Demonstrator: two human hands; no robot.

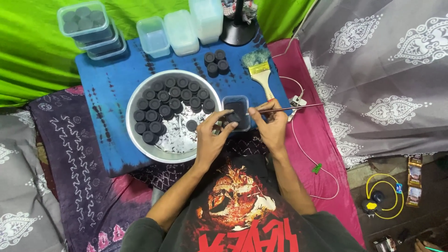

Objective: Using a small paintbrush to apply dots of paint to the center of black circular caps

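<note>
Left hand [211, 140] closed, fingertips pinching a black disc [233, 117] over small clear tub [236, 103] beside metal bowl [140, 140]. Right hand [272, 125] closed around thin stick [291, 108], tip near disc. Paintbrush [260, 70] lying just behind.

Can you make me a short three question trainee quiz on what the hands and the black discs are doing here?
1. True or false: the left hand holds a black disc over the small clear tub.
2. What does the right hand hold? A) the paintbrush B) a thin metal rod C) a lid
3. Fill in: most loose discs sit in the round metal ____.

Key: 1 true; 2 B; 3 bowl.
</note>
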